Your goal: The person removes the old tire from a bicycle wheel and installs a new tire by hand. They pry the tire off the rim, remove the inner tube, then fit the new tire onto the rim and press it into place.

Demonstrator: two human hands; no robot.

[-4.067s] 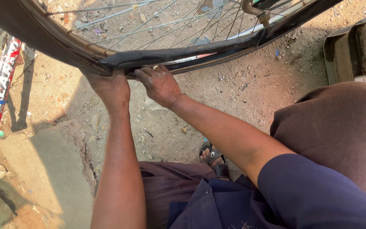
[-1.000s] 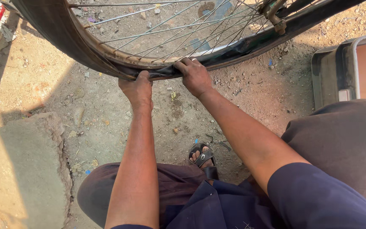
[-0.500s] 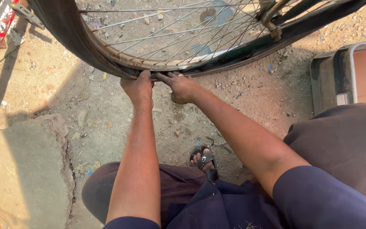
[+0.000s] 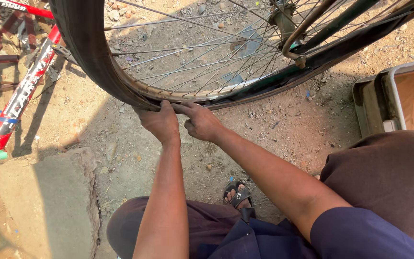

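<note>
Head view, the only one: we see the left hand [image 4: 160,122] and the right hand [image 4: 201,121] side by side, touching or nearly so, at the lowest part of a bicycle wheel that stands over the dirt ground [image 4: 288,129]. The black tyre [image 4: 85,45] curves up from the hands toward the top left edge of the frame; the worn metal rim [image 4: 168,94] with its spokes [image 4: 207,52] runs just inside it. Left-hand fingers are curled closed over the tyre's edge where it meets the rim; right-hand fingers [image 4: 184,108] are bent and pressed on that same edge, thumb side toward the left hand. We cannot tell whether the tyre's edge sits inside the rim under the hands, since the fingers cover it. Judgement: the step in hand is working the tyre's edge at the rim by thumb and finger pressure, at one short stretch only. The next move, as we judge it, calls for firm pressure kept on the worked stretch while one hand shifts along the rim, so the edge does not spring back. A dark bicycle frame [image 4: 341,38] crosses the upper right. Near the left edge of the ground lie a red bicycle frame [image 4: 22,93] and a concrete slab [image 4: 49,201]; an open metal box [image 4: 389,100] stands at the right edge. A sandalled foot [image 4: 238,195] rests below the hands.
</note>
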